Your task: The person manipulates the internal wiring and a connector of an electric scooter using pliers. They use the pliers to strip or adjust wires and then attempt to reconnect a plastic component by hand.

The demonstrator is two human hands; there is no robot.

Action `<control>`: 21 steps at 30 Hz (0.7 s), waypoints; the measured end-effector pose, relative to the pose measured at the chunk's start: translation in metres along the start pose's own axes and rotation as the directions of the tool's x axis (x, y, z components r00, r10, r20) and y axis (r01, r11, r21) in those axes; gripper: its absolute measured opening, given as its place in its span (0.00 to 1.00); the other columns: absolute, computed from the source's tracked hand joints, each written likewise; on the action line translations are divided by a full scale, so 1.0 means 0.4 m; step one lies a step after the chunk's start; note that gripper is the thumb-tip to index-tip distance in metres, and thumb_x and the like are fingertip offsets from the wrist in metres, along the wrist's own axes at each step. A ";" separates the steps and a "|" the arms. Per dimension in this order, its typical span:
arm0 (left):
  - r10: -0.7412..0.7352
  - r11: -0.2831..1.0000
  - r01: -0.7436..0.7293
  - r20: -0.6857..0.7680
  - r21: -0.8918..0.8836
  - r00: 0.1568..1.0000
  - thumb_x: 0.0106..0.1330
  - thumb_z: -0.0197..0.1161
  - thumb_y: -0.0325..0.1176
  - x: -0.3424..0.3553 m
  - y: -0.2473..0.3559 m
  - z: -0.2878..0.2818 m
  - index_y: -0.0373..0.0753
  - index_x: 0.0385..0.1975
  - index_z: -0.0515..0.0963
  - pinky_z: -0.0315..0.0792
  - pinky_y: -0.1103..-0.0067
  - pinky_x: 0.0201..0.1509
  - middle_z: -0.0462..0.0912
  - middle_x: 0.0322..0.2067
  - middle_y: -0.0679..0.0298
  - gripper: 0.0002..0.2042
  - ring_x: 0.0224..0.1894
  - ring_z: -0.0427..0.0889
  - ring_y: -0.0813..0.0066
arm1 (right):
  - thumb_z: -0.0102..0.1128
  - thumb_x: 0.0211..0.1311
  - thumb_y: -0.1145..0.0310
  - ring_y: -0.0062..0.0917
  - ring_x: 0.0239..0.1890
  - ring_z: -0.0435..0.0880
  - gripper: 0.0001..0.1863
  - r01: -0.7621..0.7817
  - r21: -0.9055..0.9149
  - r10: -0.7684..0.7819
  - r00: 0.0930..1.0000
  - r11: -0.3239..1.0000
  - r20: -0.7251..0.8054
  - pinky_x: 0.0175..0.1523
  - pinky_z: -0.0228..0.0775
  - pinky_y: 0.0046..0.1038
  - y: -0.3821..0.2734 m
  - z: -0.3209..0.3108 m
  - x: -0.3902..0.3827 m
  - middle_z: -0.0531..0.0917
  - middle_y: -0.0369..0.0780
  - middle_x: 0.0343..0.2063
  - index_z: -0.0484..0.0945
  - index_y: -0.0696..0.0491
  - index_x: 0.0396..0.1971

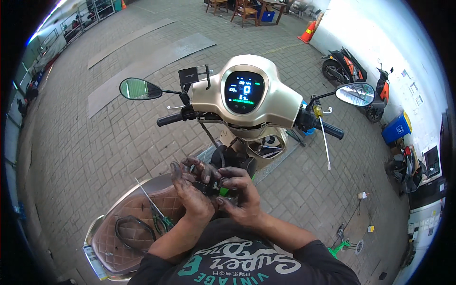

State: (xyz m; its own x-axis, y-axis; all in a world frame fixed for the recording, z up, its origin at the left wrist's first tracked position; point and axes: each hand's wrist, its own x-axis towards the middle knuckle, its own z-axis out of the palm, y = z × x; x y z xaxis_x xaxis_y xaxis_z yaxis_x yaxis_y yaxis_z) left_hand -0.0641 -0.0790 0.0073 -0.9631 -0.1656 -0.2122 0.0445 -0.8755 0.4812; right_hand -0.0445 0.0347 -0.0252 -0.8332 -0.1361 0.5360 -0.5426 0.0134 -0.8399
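Smudged left hand [192, 197] and right hand [244, 197] grasp a small black part [207, 188] near a diamond-quilted brown seat [127, 205].

Sm. blk part [206, 188], partly hidden, held up btwn L grip [191, 194] & R grip [244, 197].

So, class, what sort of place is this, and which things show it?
Probably a scooter repair workshop: a green-handled tool lies on the brown seat of the gold scooter, and other scooters stand by the white wall.
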 end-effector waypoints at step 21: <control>0.072 0.997 -0.075 0.088 0.032 0.994 0.65 0.45 0.56 0.000 -0.043 -0.034 0.41 0.33 0.70 0.68 0.76 0.37 0.68 0.20 0.65 0.21 0.27 0.71 0.71 | 0.69 0.42 0.78 0.34 0.46 0.75 0.20 -0.169 0.033 0.171 0.983 0.985 -0.066 0.51 0.67 0.29 0.013 0.002 -0.001 0.73 0.47 0.42 0.72 0.57 0.38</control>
State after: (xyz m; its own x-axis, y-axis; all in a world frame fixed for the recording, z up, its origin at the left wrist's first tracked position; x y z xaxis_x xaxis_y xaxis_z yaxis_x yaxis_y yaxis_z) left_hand -0.0612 -0.0702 -0.0124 -0.9771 -0.1873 -0.1012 0.1079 -0.8456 0.5228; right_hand -0.0469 0.0341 -0.0300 -0.9187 -0.0666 0.3893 -0.3904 0.0034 -0.9206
